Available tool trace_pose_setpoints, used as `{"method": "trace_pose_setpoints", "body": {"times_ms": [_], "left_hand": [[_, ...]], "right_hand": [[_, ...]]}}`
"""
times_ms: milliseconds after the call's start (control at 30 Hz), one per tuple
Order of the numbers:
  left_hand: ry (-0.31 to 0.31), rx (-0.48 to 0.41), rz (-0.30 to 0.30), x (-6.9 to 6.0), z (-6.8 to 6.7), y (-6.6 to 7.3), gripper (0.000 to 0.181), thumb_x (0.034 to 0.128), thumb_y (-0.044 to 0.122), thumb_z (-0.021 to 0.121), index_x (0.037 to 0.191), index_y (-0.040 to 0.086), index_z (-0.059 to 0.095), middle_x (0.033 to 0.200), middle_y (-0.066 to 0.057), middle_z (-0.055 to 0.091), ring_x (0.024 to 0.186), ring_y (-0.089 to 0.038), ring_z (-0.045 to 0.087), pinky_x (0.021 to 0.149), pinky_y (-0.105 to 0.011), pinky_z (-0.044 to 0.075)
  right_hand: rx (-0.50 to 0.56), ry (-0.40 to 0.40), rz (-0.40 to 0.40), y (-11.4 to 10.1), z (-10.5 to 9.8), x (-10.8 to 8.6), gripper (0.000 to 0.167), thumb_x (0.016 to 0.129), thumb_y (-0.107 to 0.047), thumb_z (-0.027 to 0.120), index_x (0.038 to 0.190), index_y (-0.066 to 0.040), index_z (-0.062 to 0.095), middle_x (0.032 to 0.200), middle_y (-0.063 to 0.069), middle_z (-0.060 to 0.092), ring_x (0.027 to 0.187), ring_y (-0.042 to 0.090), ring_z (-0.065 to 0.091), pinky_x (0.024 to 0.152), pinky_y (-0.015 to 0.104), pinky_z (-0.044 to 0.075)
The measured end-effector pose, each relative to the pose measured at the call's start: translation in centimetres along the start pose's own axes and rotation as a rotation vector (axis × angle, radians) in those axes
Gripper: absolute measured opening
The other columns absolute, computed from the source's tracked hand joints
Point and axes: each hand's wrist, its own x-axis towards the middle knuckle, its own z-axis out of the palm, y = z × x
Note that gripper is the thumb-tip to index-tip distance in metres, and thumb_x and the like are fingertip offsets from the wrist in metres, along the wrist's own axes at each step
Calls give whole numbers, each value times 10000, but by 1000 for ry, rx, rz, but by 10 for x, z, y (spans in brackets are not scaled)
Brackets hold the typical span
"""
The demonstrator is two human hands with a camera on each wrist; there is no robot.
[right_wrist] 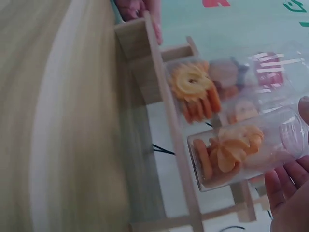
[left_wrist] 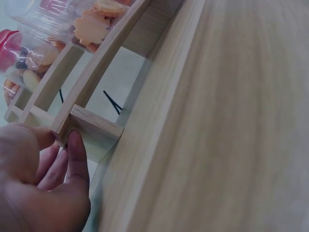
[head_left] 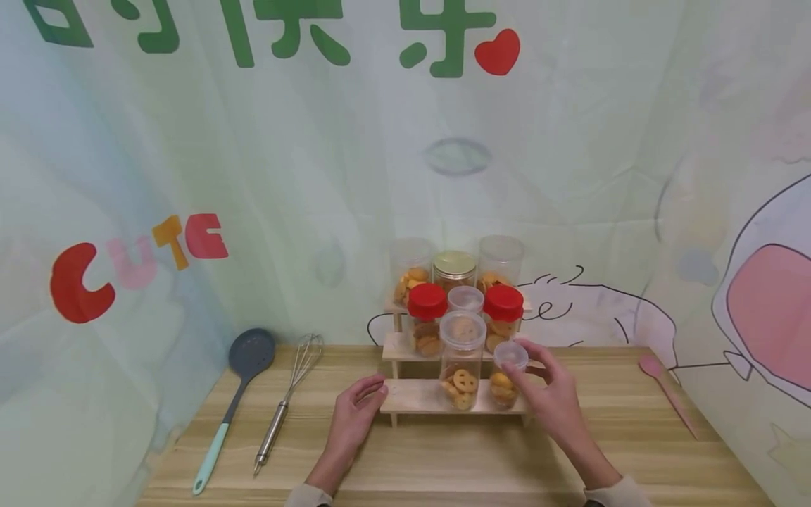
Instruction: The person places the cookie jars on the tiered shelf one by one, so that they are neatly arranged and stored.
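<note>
A three-tier wooden stand (head_left: 412, 398) holds clear jars of cookies. At the left end of its lowest tier, my left hand (head_left: 358, 412) pinches the board's corner between thumb and fingers; the left wrist view shows this hand (left_wrist: 48, 183) close up. My right hand (head_left: 554, 394) grips a small clear cookie jar (head_left: 503, 387) near its top, at the right of the lowest tier. In the right wrist view that jar (right_wrist: 231, 154) appears at the tier's edge; whether its base touches the wood I cannot tell. Beside it stands a taller cookie jar (head_left: 462, 366).
Red-lidded jars (head_left: 427, 303) flank a clear one on the middle tier. A gold-lidded jar (head_left: 454, 264) stands among clear jars on top. Left on the table (head_left: 443, 465) lie a skimmer (head_left: 234, 394) and a whisk (head_left: 288, 401); at right, a pink spoon (head_left: 668, 394). A printed curtain hangs behind.
</note>
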Motion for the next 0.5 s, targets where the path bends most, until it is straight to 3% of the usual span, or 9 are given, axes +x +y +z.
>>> {"method": "trace_pose_setpoints", "body": {"times_ms": [200, 367, 500], "left_hand": [[5, 0, -1, 1, -1, -1, 403, 1053, 213, 730, 1385, -10, 681, 1380, -200, 724, 1323, -328, 684, 977, -184, 591], [15, -3, -12, 0, -1, -1, 392, 1041, 205, 743, 1377, 9, 691, 1372, -193, 730, 1313, -327, 692, 1000, -203, 598], [22, 7, -10, 1, 0, -2, 375, 1037, 192, 745, 1365, 15, 700, 1363, -191, 735, 1288, -315, 702, 1014, -222, 602]], "right_hand": [[-1, 15, 29, -1, 18, -2, 506, 946, -277, 871, 1398, -131, 696, 1368, 68, 727, 1061, 194, 709, 891, 222, 621], [-2, 29, 21, -4, 28, -2, 490, 931, -286, 885, 1364, -135, 711, 1264, 61, 757, 963, 180, 714, 848, 232, 617], [12, 20, 14, -5, 30, -1, 484, 935, -292, 881, 1359, -139, 703, 1272, 54, 749, 1020, 150, 712, 876, 201, 618]]}}
